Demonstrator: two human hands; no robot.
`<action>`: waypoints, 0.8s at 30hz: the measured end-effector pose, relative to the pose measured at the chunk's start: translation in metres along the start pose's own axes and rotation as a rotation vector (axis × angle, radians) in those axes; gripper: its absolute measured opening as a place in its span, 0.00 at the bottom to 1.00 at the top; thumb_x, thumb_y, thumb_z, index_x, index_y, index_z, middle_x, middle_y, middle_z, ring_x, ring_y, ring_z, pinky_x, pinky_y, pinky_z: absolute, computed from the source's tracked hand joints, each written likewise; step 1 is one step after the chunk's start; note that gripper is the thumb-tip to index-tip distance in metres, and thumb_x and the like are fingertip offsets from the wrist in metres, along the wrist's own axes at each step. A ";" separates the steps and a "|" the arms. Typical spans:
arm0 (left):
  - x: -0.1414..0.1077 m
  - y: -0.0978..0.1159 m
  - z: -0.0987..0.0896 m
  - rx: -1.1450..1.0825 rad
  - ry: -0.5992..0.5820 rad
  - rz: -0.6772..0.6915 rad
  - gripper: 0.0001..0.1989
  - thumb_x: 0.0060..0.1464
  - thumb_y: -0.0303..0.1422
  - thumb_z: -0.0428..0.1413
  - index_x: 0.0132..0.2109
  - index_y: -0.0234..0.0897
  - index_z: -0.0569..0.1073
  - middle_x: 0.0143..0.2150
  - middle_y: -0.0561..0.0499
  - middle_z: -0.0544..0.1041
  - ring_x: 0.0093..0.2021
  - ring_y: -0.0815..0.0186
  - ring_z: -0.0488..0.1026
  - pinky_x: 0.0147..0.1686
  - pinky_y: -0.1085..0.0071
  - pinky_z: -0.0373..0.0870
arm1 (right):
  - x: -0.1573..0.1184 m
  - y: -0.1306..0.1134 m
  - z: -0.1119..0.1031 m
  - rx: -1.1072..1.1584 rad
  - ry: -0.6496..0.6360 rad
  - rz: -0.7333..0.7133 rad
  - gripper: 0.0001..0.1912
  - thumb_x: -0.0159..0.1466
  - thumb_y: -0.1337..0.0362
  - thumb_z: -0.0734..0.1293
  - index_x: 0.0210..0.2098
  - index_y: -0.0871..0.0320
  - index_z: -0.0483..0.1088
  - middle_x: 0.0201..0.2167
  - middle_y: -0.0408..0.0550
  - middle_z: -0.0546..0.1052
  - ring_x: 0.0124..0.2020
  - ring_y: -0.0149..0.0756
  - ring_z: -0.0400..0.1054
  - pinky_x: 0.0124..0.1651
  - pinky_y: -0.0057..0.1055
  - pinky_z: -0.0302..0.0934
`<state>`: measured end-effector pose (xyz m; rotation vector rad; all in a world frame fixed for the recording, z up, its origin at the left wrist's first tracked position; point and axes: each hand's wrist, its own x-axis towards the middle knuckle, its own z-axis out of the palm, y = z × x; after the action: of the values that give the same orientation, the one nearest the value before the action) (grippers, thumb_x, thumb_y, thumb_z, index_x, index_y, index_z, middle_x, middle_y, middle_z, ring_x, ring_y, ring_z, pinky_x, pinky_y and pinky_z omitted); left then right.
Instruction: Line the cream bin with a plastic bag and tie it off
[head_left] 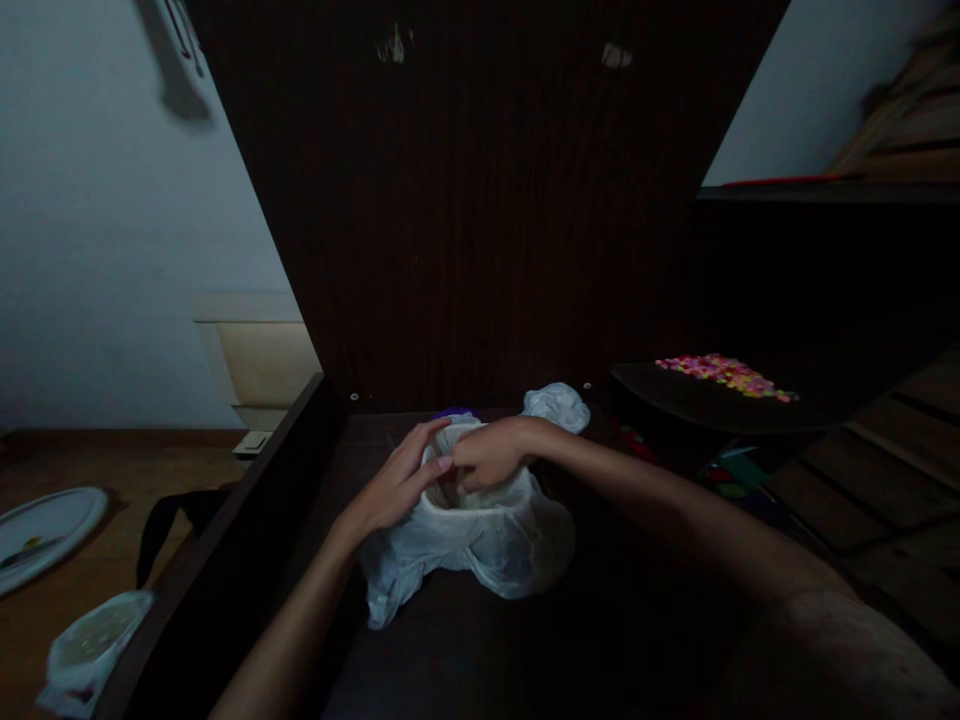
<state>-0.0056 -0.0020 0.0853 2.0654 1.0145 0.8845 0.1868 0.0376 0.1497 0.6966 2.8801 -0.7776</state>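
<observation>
A small bin point(480, 512) lined with a thin white plastic bag point(517, 560) stands on the dark wooden surface in front of me. The bag is folded over the rim and hangs loosely down the outside. My left hand point(409, 475) grips the bin's left rim, thumb toward the opening and fingers along the far side. Reaching in from the right, my right hand point(491, 455) is inside the bin's mouth with its fingers curled downward. Its fingertips and whatever they hold are hidden. Close behind the right hand lies a crumpled white plastic bag point(556, 406).
A tall dark wooden panel point(480, 230) rises behind the bin. A low dark ledge point(217, 540) runs along the left. On the right, a dark shelf point(637, 385) carries pink and yellow beads or flowers point(724, 375). Another bag-lined container point(97, 635) stands on the floor.
</observation>
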 end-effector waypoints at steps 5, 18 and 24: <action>0.005 0.006 -0.007 -0.001 0.049 0.075 0.23 0.64 0.44 0.52 0.61 0.39 0.70 0.62 0.41 0.73 0.64 0.49 0.68 0.66 0.52 0.61 | -0.095 0.004 -0.023 0.268 0.298 0.004 0.13 0.71 0.64 0.62 0.51 0.61 0.74 0.43 0.49 0.81 0.45 0.36 0.76 0.50 0.33 0.68; 0.047 0.013 -0.008 -0.109 -0.059 0.014 0.18 0.60 0.41 0.54 0.53 0.38 0.77 0.52 0.45 0.81 0.53 0.53 0.77 0.57 0.55 0.70 | -0.213 0.074 0.144 0.080 0.338 0.495 0.14 0.60 0.61 0.72 0.45 0.56 0.75 0.45 0.52 0.78 0.48 0.45 0.71 0.52 0.42 0.66; 0.047 0.011 -0.006 -0.029 -0.057 -0.053 0.17 0.59 0.43 0.52 0.45 0.38 0.79 0.48 0.46 0.82 0.50 0.53 0.77 0.55 0.57 0.71 | -0.213 0.068 0.173 0.023 0.455 0.510 0.07 0.67 0.69 0.62 0.39 0.57 0.73 0.41 0.52 0.76 0.43 0.40 0.72 0.47 0.37 0.66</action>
<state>0.0164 0.0338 0.1105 2.0188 1.0154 0.8038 0.3997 -0.0825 0.0084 1.7144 2.8249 -0.6405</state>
